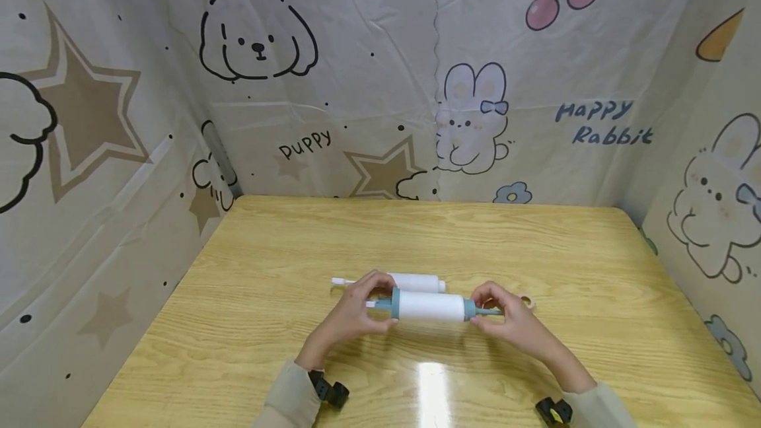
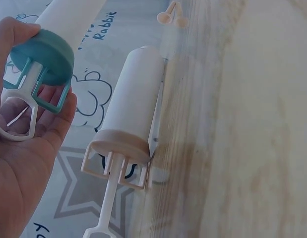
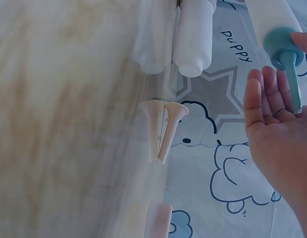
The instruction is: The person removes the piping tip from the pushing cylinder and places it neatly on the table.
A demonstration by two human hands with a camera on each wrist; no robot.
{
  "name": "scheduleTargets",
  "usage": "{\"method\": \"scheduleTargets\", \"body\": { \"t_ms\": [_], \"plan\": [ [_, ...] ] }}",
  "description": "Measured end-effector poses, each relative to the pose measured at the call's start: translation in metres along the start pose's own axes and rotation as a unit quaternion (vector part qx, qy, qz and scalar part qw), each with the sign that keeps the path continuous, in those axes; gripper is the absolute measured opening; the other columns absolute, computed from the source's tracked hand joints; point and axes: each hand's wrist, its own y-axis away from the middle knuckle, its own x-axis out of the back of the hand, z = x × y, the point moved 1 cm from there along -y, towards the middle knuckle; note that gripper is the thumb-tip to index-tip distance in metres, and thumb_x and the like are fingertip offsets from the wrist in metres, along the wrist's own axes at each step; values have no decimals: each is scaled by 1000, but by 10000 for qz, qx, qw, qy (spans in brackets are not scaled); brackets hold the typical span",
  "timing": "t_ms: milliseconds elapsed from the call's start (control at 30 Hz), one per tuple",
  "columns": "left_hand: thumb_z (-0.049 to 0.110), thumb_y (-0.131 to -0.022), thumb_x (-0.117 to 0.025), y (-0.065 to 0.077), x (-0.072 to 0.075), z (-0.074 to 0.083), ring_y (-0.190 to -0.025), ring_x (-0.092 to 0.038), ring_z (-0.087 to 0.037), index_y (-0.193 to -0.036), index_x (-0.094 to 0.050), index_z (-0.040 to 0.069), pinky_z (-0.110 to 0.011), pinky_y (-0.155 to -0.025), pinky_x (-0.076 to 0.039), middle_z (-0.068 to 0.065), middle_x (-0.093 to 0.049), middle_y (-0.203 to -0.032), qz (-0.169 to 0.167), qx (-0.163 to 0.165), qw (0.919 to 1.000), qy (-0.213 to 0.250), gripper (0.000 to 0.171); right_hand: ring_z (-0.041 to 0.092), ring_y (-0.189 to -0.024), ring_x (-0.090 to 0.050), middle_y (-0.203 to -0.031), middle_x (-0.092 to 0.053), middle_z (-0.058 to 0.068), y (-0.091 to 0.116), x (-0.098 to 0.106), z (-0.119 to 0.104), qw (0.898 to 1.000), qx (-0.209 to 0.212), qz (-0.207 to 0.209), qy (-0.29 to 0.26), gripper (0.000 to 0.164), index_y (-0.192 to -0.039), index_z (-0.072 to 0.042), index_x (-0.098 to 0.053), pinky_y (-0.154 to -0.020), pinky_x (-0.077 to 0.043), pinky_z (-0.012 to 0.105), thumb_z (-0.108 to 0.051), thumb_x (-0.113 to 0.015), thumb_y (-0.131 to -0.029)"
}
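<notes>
Both hands hold a piping syringe with a white barrel (image 1: pixel 431 307) and teal ends, lying level across the front of me. My left hand (image 1: pixel 351 312) grips it at the teal cap (image 2: pixel 43 57), thumb on top and fingers beneath, beside the white plunger ring (image 2: pixel 31 130). At the other end my right hand (image 1: pixel 517 322) pinches the collar of the long teal nozzle (image 3: pixel 290 74). Behind it on the table lies a second white syringe (image 2: pixel 133 91) with a beige cap (image 2: pixel 123 145) and its plunger drawn out; the left hand partly hides it in the head view.
A loose beige nozzle (image 3: pixel 174 126) stands on the table (image 1: pixel 285 236) past the second syringe's tip. Farther right lies a beige ring (image 1: pixel 528 300), close behind the right hand. Printed cloth (image 1: pixel 368 84) closes off the table's back and sides.
</notes>
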Motion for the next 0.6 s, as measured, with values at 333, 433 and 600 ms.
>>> {"method": "scheduleTargets", "body": {
  "t_ms": [333, 433, 600],
  "plan": [
    [5, -78, -79, 0, 0, -1, -106, -64, -22, -120, -55, 10, -32, -93, -57, -8, -58, -116, 20, -12, 10000, 55, 49, -2, -93, -53, -101, -58, 0, -1, -3, 1, 9957, 736, 240, 505, 40, -106, -7, -53, -80, -53, 19, 5, -78, -77],
    [6, -78, -78, 1, 1, 0, -106, -64, -21, -120, -54, 10, -30, -93, -57, -7, -58, -116, 24, 23, 10000, 54, 49, -2, -97, -53, -105, -58, 2, -1, -2, 0, 9974, 506, 155, 480, 39, -111, -3, -53, -84, -53, 22, -1, -76, -81],
    [5, -77, -78, 1, 1, 1, -107, -63, -21, -121, -53, 12, -29, -92, -57, -6, -58, -117, 33, 60, 9999, 87, 50, 4, -92, -57, -100, -61, 8, 0, 1, -3, 9990, -355, -253, -99, 14, -109, -1, -57, -81, -54, 26, -12, -50, -102]
  ]
}}
